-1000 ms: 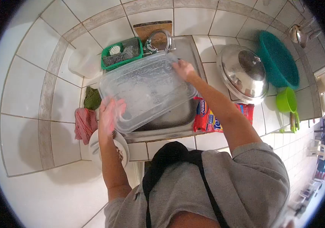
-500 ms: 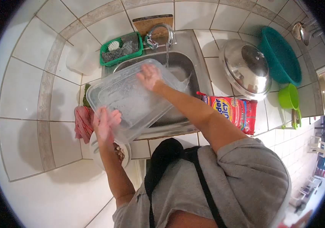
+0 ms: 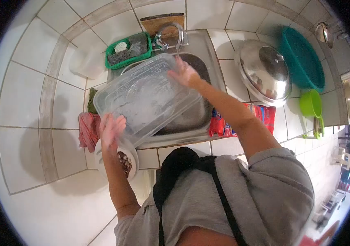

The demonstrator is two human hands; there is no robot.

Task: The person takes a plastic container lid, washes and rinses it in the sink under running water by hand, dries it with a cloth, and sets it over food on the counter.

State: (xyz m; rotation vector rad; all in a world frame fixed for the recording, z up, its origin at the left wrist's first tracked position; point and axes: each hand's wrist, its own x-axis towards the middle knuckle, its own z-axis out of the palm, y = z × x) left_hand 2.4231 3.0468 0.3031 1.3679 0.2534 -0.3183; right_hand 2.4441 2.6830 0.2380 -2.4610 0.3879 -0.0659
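A clear rectangular plastic container (image 3: 142, 96) is tilted over the sink, its inside wet and streaked. My left hand (image 3: 111, 129) grips its near left corner, thumb and fingers spread along the rim. At the far right end, my right hand (image 3: 184, 74) touches the container with its fingers stretched out, just below the faucet (image 3: 175, 30). Part of the steel sink (image 3: 201, 110) is hidden under the container.
A green basket (image 3: 128, 51) with scrubbers stands behind the sink. To the right are a steel lid (image 3: 263, 71), a teal basin (image 3: 302, 57), a lime dipper (image 3: 310, 103) and a red packet (image 3: 220, 125). A pink cloth (image 3: 88, 131) and a white bowl (image 3: 133, 158) lie left.
My right hand has slid from the container's middle to its far right end, under the faucet. My left hand stays at the near left corner.
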